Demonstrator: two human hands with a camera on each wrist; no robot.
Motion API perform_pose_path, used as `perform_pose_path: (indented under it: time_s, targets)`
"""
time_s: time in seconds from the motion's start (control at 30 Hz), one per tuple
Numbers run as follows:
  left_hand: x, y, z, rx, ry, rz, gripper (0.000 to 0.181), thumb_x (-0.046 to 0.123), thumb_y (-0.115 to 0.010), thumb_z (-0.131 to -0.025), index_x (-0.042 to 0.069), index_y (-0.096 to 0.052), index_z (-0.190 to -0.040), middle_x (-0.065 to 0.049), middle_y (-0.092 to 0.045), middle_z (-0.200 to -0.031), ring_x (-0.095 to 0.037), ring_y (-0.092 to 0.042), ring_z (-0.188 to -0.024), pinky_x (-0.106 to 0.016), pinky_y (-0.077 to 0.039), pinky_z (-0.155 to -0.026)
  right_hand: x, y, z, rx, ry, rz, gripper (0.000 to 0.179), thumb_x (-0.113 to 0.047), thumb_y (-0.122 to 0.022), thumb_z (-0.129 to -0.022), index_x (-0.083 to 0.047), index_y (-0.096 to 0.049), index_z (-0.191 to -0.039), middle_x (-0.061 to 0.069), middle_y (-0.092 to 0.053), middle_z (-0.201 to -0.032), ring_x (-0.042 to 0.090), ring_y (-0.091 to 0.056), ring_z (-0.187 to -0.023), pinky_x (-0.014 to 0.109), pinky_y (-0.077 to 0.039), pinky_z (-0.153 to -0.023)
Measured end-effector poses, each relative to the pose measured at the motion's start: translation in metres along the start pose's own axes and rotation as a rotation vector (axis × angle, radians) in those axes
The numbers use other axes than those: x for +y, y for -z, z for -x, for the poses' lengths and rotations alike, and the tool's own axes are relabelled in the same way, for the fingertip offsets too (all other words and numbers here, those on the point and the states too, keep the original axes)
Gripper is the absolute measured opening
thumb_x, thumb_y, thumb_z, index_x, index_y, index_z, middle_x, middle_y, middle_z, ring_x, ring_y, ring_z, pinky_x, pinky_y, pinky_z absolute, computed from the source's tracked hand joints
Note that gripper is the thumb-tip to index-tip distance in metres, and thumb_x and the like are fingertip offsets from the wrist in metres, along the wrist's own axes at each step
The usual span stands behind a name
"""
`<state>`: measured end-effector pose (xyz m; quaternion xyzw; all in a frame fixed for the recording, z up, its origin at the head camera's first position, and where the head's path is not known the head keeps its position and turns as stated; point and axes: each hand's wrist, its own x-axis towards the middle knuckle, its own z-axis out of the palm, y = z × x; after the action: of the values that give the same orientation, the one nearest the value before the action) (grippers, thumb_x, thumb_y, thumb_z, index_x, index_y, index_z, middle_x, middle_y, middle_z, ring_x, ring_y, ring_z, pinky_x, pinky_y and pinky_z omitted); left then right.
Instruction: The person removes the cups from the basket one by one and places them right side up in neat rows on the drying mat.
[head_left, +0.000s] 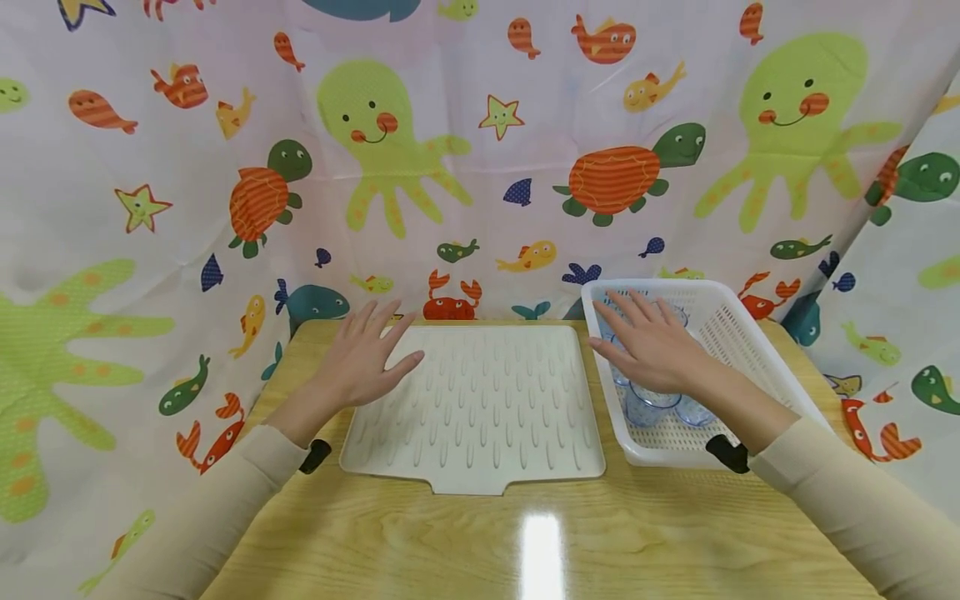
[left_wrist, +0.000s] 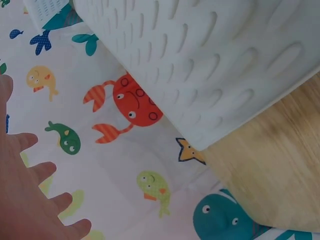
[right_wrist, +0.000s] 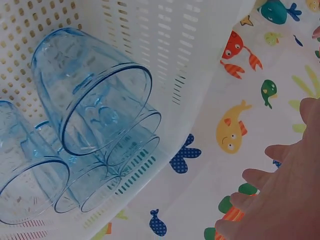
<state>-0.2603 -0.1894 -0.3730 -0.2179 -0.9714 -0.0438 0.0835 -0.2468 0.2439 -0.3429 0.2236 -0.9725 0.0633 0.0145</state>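
Observation:
My left hand hovers with spread fingers over the left side of a cream drying mat with raised oval ridges and a spout at its front. Held out over the left part of a white plastic basket is my right hand, its fingers straight and spread too. Neither hand holds anything. Inside the basket lie several clear blue drinking glasses, some on their sides and stacked against each other; in the head view the right hand partly covers them.
Both the mat and the basket stand on a wooden table, side by side near its back edge. A white curtain printed with sea animals hangs behind and along both sides. Black wrist straps show at both sleeves.

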Motion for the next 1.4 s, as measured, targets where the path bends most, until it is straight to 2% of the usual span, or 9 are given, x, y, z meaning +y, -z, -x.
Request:
perform_pose_path:
  time_s: [0.23, 0.4, 0.63, 0.83, 0.93, 1.13, 1.4]
  targets:
    - [-0.006, -0.004, 0.010, 0.008, 0.001, -0.014, 0.073, 0.060, -0.044, -0.103, 0.021, -0.031, -0.163, -0.013, -0.024, -0.168, -0.045, -0.014, -0.154, -0.067, -0.010, -0.121, 0.005, -0.002, 0.005, 0.019, 0.004, -0.027, 0.070, -0.051, -0.037, -0.109, -0.008, -0.025, -0.163, 0.023, -0.019, -0.168, 0.050, -0.009, -0.153, 0.071, -0.005, -0.118]
    - [-0.008, -0.008, 0.017, 0.031, 0.008, 0.001, 0.072, 0.058, -0.045, -0.103, 0.019, -0.034, -0.162, -0.014, -0.027, -0.167, -0.046, -0.016, -0.153, -0.068, -0.013, -0.120, 0.008, -0.001, 0.011, 0.028, -0.001, -0.042, 0.070, -0.051, -0.038, -0.109, -0.008, -0.027, -0.163, 0.023, -0.019, -0.168, 0.050, -0.009, -0.154, 0.072, -0.005, -0.118]
    - [-0.009, -0.014, 0.027, 0.015, 0.033, 0.038, 0.071, 0.057, -0.047, -0.103, 0.015, -0.037, -0.160, -0.015, -0.027, -0.166, -0.047, -0.014, -0.154, -0.067, -0.011, -0.120, 0.016, 0.000, 0.019, 0.014, -0.016, -0.066, 0.072, -0.053, -0.039, -0.108, -0.008, -0.025, -0.163, 0.024, -0.015, -0.168, 0.050, -0.004, -0.154, 0.073, -0.002, -0.117]
    - [-0.014, -0.014, 0.028, 0.032, 0.053, 0.050, 0.073, 0.058, -0.047, -0.103, 0.015, -0.036, -0.161, -0.015, -0.026, -0.167, -0.046, -0.015, -0.153, -0.066, -0.014, -0.120, 0.024, 0.001, 0.029, 0.015, -0.042, -0.077, 0.074, -0.053, -0.041, -0.108, -0.009, -0.023, -0.164, 0.024, -0.014, -0.168, 0.050, -0.003, -0.154, 0.073, 0.000, -0.117]
    - [-0.016, -0.013, 0.030, 0.036, 0.064, 0.058, 0.073, 0.059, -0.046, -0.103, 0.015, -0.035, -0.161, -0.015, -0.025, -0.167, -0.046, -0.013, -0.154, -0.066, -0.011, -0.121, 0.028, 0.001, 0.034, 0.021, -0.053, -0.074, 0.074, -0.053, -0.040, -0.108, -0.009, -0.022, -0.164, 0.025, -0.013, -0.168, 0.052, -0.003, -0.153, 0.073, 0.003, -0.117]
    - [-0.018, -0.015, 0.038, 0.029, 0.071, 0.070, 0.072, 0.058, -0.046, -0.103, 0.016, -0.035, -0.161, -0.016, -0.024, -0.167, -0.046, -0.012, -0.154, -0.066, -0.009, -0.121, 0.037, 0.003, 0.046, 0.039, -0.077, -0.067, 0.073, -0.050, -0.043, -0.108, -0.008, -0.021, -0.164, 0.026, -0.014, -0.168, 0.053, -0.002, -0.153, 0.071, 0.007, -0.117]
    - [-0.021, -0.017, 0.048, 0.029, 0.080, 0.112, 0.072, 0.057, -0.046, -0.104, 0.016, -0.034, -0.161, -0.018, -0.023, -0.167, -0.050, -0.015, -0.152, -0.070, -0.011, -0.118, 0.051, 0.002, 0.066, 0.059, -0.112, -0.080, 0.074, -0.049, -0.044, -0.108, -0.008, -0.019, -0.164, 0.027, -0.013, -0.167, 0.053, -0.002, -0.153, 0.072, 0.005, -0.117]
